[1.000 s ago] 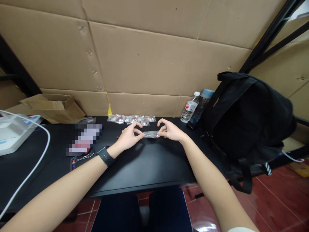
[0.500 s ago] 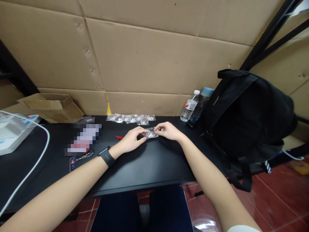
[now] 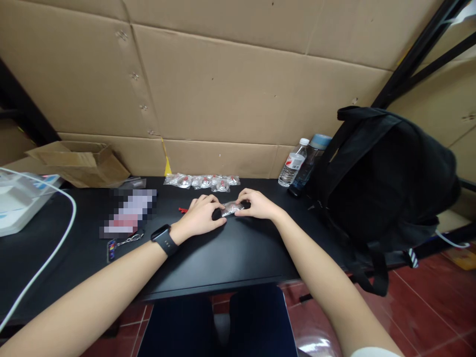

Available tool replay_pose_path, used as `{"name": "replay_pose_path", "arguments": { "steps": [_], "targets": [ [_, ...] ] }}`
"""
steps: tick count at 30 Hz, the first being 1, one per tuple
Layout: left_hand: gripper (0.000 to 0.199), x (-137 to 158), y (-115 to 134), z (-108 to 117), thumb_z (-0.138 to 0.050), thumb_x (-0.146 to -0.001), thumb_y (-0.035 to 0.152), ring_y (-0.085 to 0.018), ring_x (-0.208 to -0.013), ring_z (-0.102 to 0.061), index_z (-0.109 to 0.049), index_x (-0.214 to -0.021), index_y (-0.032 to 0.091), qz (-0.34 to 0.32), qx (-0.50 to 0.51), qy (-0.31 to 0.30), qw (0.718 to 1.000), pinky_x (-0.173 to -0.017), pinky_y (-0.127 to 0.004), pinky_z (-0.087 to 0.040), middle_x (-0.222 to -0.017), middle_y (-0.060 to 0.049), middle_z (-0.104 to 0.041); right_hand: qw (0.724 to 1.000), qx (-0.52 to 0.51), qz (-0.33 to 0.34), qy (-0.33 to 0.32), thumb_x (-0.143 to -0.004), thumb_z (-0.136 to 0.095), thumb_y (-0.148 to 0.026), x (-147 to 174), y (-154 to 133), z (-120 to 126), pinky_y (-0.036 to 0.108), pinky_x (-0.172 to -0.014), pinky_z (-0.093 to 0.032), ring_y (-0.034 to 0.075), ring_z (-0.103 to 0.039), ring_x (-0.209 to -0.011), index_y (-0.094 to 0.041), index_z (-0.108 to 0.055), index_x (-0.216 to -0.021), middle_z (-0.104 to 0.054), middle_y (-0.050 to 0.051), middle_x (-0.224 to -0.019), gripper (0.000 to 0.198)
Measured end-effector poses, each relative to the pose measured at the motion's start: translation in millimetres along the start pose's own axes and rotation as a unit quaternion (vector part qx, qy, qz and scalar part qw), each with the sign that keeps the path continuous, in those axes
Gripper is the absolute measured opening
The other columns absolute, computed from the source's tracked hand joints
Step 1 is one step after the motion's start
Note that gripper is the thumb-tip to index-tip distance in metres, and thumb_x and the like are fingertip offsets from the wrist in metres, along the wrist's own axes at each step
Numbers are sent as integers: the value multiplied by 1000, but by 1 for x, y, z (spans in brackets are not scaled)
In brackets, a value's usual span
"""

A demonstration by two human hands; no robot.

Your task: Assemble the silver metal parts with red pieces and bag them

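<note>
A small clear plastic bag (image 3: 231,208) lies low over the black table between my two hands. Its contents are too blurred to make out. My left hand (image 3: 203,215), with a dark watch at the wrist, has its index finger and thumb at the bag's left end. At the right end, my right hand (image 3: 256,204) grips the bag between thumb and fingers. Just behind my left fingers are small red pieces (image 3: 182,210), partly hidden. Farther back rests a row of similar clear bags (image 3: 204,182), holding round pale items with red bits.
A water bottle (image 3: 293,162), a blue-lidded bottle (image 3: 315,153) and a black backpack (image 3: 386,183) stand on the right. On the left are an open cardboard box (image 3: 80,166), a white device (image 3: 22,208) with a cable, and a keychain (image 3: 112,249). Cardboard (image 3: 230,89) walls the back.
The bag has tilted, its left end now lower. My left fingers are more curled and its thumb has moved lower; my right thumb and fingers have spread around the bag's right end.
</note>
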State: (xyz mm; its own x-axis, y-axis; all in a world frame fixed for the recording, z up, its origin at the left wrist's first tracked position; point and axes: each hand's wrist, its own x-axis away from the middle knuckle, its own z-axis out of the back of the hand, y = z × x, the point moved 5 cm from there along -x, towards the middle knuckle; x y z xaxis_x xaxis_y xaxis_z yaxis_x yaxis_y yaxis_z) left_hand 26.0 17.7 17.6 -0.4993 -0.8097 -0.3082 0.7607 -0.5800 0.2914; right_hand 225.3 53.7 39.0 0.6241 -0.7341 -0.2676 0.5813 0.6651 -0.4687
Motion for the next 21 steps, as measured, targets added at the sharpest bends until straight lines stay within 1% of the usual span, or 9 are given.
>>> {"name": "replay_pose_path", "arguments": {
  "steps": [2, 4, 6, 8, 10, 13, 17, 19, 21],
  "targets": [
    [38, 1, 2, 3, -68, -83, 51, -34, -117, -50, -72, -113, 27, -11, -3, 15, 1000, -98, -49, -39, -118, -9, -63, 1000, 4, -3, -17, -71, -86, -29, -1, -3, -3, 28, -79, -45, 17, -61, -85, -19, -77, -97, -69, 5, -99, 29],
    [40, 1, 6, 5, -69, -83, 49, -35, -121, -48, -69, -116, 27, -29, -1, 27, 999, -101, -48, -37, -120, -10, -64, 999, 3, -18, -31, -72, -82, -23, -1, -4, -7, 26, -73, -44, 15, -58, -77, -19, -77, -99, -71, 3, -93, 28],
    [39, 2, 8, 6, -68, -84, 46, -34, -121, -48, -66, -119, 27, -44, 7, 25, 999, -101, -47, -36, -122, -9, -65, 999, -2, -27, -38, -73, -78, -20, -1, -5, -9, 25, -70, -43, 14, -57, -73, -20, -76, -99, -72, 2, -90, 26],
    [34, 2, 9, 5, -65, -87, 41, -32, -120, -50, -65, -118, 28, -49, 10, 18, 999, -100, -46, -36, -119, -8, -67, 999, -11, -27, -41, -74, -75, -19, 0, -5, -10, 25, -68, -42, 13, -56, -71, -20, -76, -100, -73, 2, -89, 25],
    [26, 1, 6, 3, -60, -91, 36, -30, -116, -53, -66, -116, 29, -46, 8, 14, 999, -98, -44, -36, -114, -6, -70, 998, -29, -28, -43, -76, -73, -19, 0, -5, -9, 24, -67, -43, 12, -56, -68, -20, -76, -102, -75, 2, -89, 27],
    [20, -1, 1, 2, -55, -95, 30, -26, -104, -61, -66, -112, 30, -35, 16, 7, 999, -93, -41, -37, -107, -3, -73, 996, -72, -33, -47, -78, -70, -20, 1, -4, -8, 23, -67, -45, 11, -56, -64, -19, -73, -107, -77, 3, -93, 28],
    [14, -4, -3, 5, -56, -94, 30, -24, -93, -66, -66, -103, 26, -21, 35, 10, 999, -89, -37, -39, -94, -2, -76, 986, -153, -43, -53, -88, -63, -27, 1, -4, -8, 23, -67, -46, 12, -60, -66, -17, -70, -110, -75, 3, -83, 25],
    [11, -5, -2, 7, -56, -94, 29, -23, -89, -69, -65, -97, 25, -5, 66, 10, 998, -87, -35, -41, -88, -1, -77, 982, -177, -48, -53, -91, -62, -33, 1, -4, -9, 23, -67, -45, 13, -61, -67, -16, -68, -113, -73, 2, -79, 29],
    [9, -6, -2, 7, -56, -93, 29, -21, -86, -72, -64, -93, 25, 15, 116, 5, 993, -86, -33, -44, -85, 1, -78, 981, -182, -48, -53, -86, -69, -37, 1, -4, -11, 23, -65, -45, 12, -60, -65, -17, -65, -118, -72, 1, -79, 38]
  ]
}}
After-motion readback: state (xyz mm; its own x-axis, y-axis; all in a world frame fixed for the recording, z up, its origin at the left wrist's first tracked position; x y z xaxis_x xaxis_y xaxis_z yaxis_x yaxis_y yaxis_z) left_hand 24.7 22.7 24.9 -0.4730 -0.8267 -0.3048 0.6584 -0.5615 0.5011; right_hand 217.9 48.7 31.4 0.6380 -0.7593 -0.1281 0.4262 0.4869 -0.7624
